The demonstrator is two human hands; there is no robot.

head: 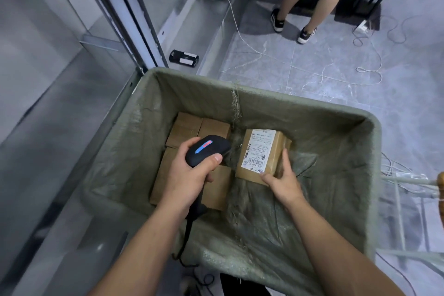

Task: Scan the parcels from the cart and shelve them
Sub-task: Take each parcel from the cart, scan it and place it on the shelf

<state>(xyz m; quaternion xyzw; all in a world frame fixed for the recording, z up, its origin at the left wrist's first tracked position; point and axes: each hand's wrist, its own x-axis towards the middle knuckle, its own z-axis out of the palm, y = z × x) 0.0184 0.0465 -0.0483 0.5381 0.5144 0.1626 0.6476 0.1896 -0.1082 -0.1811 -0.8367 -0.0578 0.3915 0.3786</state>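
Parcel [260, 151] held by right hand [284, 181] in lined cart [302, 101], left hand [187, 175] gripping scanner [207, 149], tiled floor [312, 55]

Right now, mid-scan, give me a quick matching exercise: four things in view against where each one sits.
Things:
1. scanner
2. labelled parcel
3. plain boxes
4. black device

Places:
a. on the grey ledge beyond the cart
b. gripped in the left hand
c. lying on the cart floor, left side
d. held by the right hand, label up

Pairs: 1-b, 2-d, 3-c, 4-a
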